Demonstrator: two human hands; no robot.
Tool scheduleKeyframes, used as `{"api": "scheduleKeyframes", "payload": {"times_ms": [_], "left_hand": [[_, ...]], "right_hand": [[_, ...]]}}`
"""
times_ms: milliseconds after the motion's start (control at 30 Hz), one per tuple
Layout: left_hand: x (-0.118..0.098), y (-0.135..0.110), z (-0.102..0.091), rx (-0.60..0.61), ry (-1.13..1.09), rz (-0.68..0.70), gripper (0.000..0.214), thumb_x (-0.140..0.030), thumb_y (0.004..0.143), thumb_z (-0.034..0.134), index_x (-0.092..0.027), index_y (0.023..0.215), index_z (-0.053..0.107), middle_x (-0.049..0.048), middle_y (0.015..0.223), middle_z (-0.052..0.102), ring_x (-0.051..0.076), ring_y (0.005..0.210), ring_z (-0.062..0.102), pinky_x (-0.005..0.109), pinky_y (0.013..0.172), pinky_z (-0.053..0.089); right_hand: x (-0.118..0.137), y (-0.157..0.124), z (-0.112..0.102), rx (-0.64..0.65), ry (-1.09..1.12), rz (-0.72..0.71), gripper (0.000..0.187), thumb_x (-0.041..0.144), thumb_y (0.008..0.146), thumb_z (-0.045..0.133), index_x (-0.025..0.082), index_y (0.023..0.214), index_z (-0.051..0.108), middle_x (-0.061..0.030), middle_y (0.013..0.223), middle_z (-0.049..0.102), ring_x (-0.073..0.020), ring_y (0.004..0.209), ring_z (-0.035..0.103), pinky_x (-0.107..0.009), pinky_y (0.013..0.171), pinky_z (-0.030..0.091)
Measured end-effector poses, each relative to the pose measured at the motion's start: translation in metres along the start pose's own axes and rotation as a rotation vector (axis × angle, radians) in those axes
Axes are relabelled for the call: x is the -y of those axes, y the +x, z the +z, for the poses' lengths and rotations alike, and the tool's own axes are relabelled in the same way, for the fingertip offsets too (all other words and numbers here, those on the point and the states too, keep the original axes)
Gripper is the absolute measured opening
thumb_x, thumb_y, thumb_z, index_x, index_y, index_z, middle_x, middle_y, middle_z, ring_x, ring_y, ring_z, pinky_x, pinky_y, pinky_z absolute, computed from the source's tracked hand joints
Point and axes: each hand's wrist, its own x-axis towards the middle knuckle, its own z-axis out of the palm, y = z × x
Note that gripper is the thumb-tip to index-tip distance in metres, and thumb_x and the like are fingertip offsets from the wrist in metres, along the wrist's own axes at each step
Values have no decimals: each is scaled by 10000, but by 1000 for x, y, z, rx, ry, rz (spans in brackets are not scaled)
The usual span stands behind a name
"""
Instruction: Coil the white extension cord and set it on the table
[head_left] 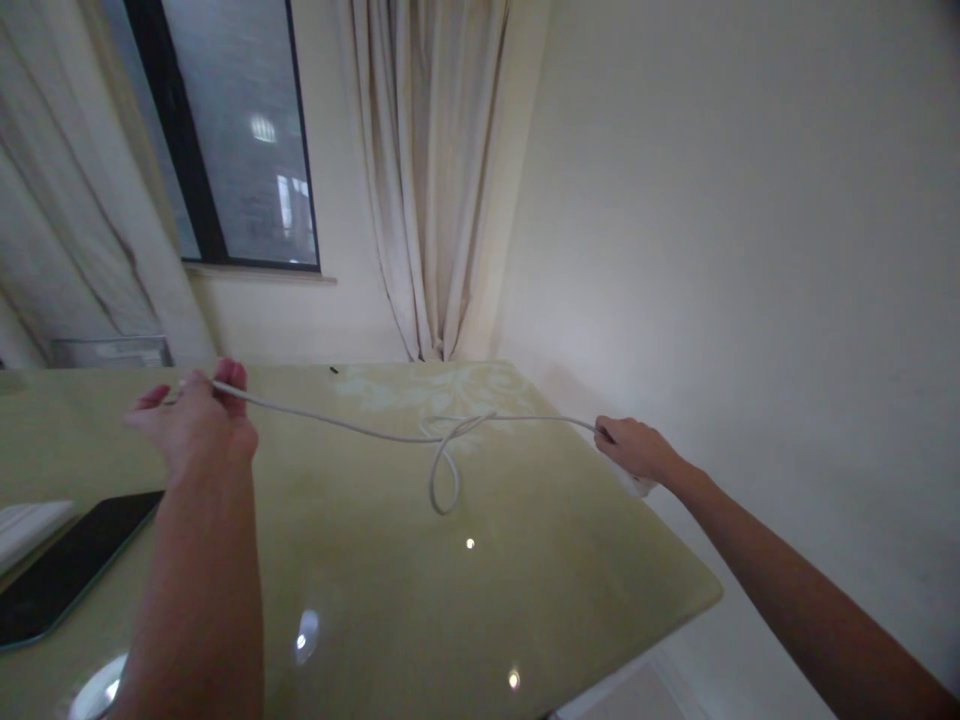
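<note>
A thin white cable (442, 455) stretches between my two hands above a glossy pale green table (450, 600). Near its middle the cable crosses itself and a small loop hangs down toward the tabletop. My left hand (195, 420) is raised over the table's left part and pinches one end of the cable between thumb and fingers. My right hand (634, 447) is closed round the other end, just past the table's right edge. Both arms are stretched forward and apart.
A dark tablet-like slab (67, 570) lies at the table's left edge, beside a white object (26, 525). Behind the table are a cream wall, a dark window (232, 130) and pale curtains (435, 170). The table's right corner (705, 590) ends near the wall.
</note>
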Motion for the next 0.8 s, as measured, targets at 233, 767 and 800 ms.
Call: {"api": "scheduleKeyframes", "payload": {"times_ms": [233,767,800], "left_hand": [[1,-31,72,-57,-312,-395,272,18,1047,420,-80,969,661,54,822,745,53,641,713,110,606,622],[7,-35,62,1,259,88,460,-122,608,649,-219,1053,715,63,1169,734,107,710,545,166,508,357],[11,-34,58,37,358,122,525,-132,619,627,-227,1127,722,75,1211,727,135,780,589,190,560,407]], "right_hand": [[40,9,-10,-2,663,-5,308,473,927,622,175,914,701,-22,689,696,-143,551,571,-264,543,405],[177,108,-57,-215,1631,-160,336,508,694,781,249,628,578,-19,1140,771,-235,1255,606,-326,958,452],[184,106,-58,-203,1668,-226,325,500,691,789,247,622,597,-5,1240,760,-246,1326,573,-340,999,436]]}}
